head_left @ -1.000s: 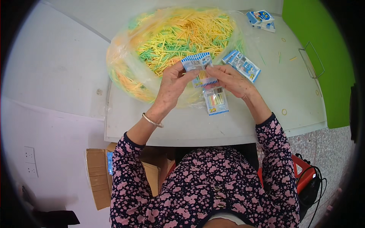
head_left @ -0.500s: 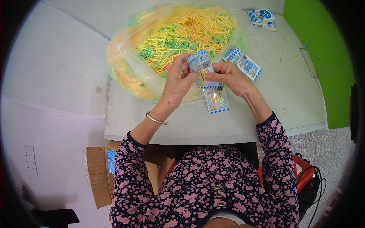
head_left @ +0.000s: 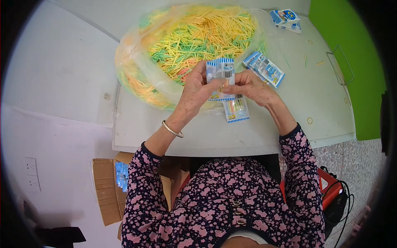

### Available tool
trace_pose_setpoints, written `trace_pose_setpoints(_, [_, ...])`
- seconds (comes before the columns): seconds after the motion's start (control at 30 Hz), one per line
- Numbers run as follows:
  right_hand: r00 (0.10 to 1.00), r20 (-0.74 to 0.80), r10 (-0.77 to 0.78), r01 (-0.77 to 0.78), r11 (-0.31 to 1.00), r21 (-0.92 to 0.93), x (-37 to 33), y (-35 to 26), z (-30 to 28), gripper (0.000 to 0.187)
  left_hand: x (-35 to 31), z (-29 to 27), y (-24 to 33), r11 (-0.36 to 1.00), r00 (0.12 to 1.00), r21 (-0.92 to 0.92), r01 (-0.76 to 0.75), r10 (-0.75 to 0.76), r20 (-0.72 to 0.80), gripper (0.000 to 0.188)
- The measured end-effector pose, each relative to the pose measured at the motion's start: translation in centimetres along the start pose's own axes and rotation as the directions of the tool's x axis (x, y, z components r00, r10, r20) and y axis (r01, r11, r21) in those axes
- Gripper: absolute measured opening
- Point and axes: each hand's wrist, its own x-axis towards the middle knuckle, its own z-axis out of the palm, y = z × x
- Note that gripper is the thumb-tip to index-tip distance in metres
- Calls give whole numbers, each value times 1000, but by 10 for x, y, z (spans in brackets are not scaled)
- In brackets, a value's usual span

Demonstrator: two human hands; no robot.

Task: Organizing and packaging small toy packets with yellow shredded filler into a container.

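Observation:
Between my hands is a small blue and white plastic packet (head_left: 220, 68) with a clear window and thin coloured sticks showing inside. My left hand (head_left: 198, 87) grips its left side, thumb laid across the front. On the right edge, my right hand (head_left: 253, 87) pinches it between thumb and fingers. A second packet (head_left: 237, 111) with coloured sticks lies on the table just below, partly covered by the held one. Right behind my hands sits a large clear plastic bag (head_left: 128, 68), open and full of thin yellow, green and orange sticks (head_left: 206, 35).
Several packets (head_left: 271, 74) lie overlapped right of the bag, and more packets (head_left: 285, 17) at the far right corner. Loose sticks and rubber bands (head_left: 309, 120) dot the white table (head_left: 198, 140). A green panel (head_left: 343, 62) borders the right; a cardboard box (head_left: 106, 190) stands lower left.
The held packet has turned more upright and moved slightly down, my left thumb now lying further across it. The packets on the table stay where they were.

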Motion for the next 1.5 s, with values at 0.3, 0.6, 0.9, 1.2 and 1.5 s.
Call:
trace_pose_setpoints(0.3, [999,-5,-44,44,997,61,3,2,-4,26,0,5,3,998,1000,-60,-27,26,-16,32])
trace_pose_setpoints(0.6, [999,12,32,-32,999,8,0,-1,-1,23,2,1,3,993,999,-112,-33,31,-24,36])
trace_pose_setpoints(0.9, [998,43,-36,38,997,-63,2,5,2,26,5,-3,6,980,999,198,-36,37,0,35])
trace_pose_setpoints(1.2, [958,-241,-152,135,987,-88,-14,-7,-42,23,34,-55,14,996,995,-22,-84,83,-49,18])
trace_pose_setpoints(1.5, [929,-344,-137,203,966,163,-10,-2,-50,26,70,-65,-56,427,973,884,-191,204,111,14])
